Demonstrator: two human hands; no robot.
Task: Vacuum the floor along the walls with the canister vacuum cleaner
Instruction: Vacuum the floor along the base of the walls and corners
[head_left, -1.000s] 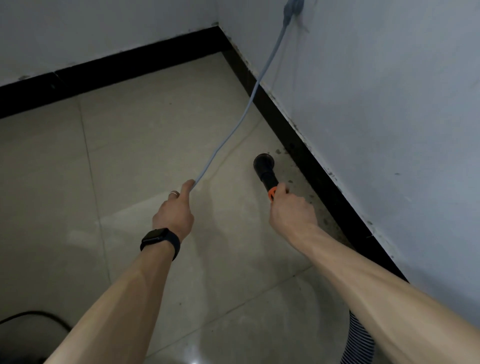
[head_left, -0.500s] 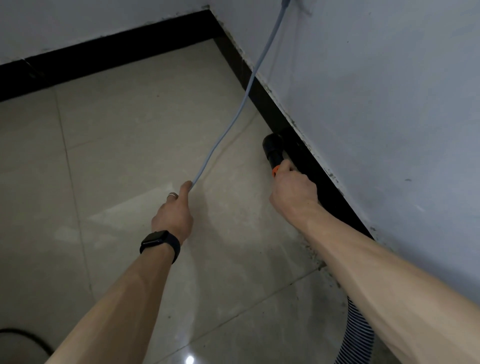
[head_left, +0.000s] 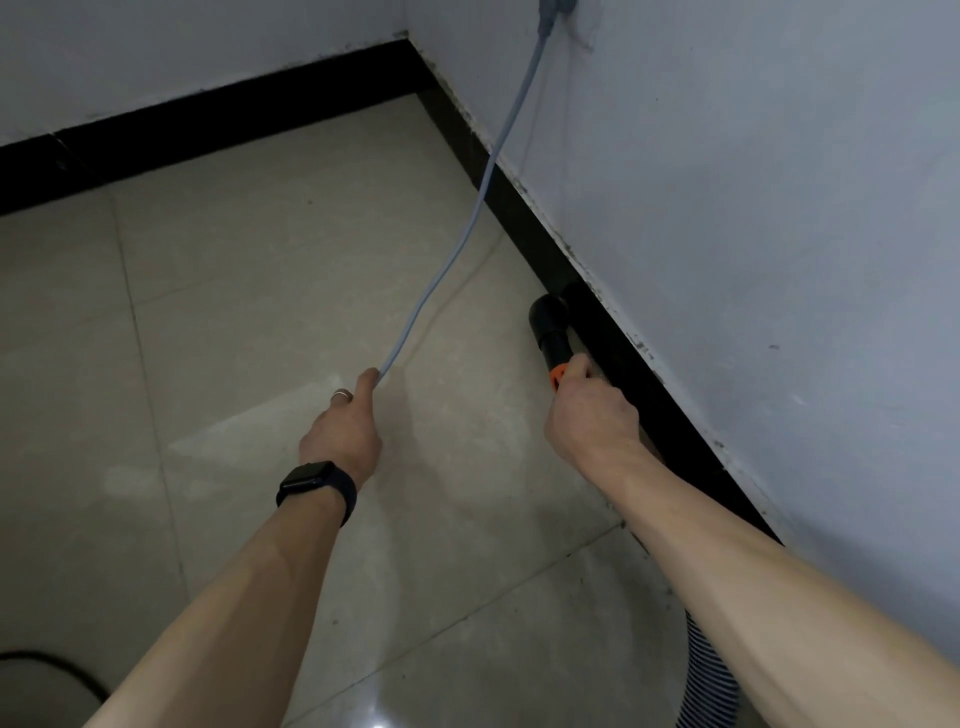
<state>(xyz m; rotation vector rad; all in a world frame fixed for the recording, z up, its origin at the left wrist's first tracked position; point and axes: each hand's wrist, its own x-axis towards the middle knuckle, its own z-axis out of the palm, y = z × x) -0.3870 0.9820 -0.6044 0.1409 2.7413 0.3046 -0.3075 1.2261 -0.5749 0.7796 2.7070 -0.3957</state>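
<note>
Beige tiled floor (head_left: 260, 312), wall edge.
Right hand (head_left: 589, 415) is gripping the black plastic nozzle (head_left: 550, 322), black skirting (head_left: 524, 218) beside its fingers; left hand (head_left: 340, 431) is pinching the grey cable (head_left: 467, 228) clear.

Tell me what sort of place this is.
Likely a corner of a bare indoor room, perhaps in a home: pale tiled floor, black skirting board under painted walls, and a grey cable running up one wall.

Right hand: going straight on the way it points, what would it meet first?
Likely the black baseboard beside the nozzle the right hand grips; the grey cable crosses higher, depth unclear.
</note>
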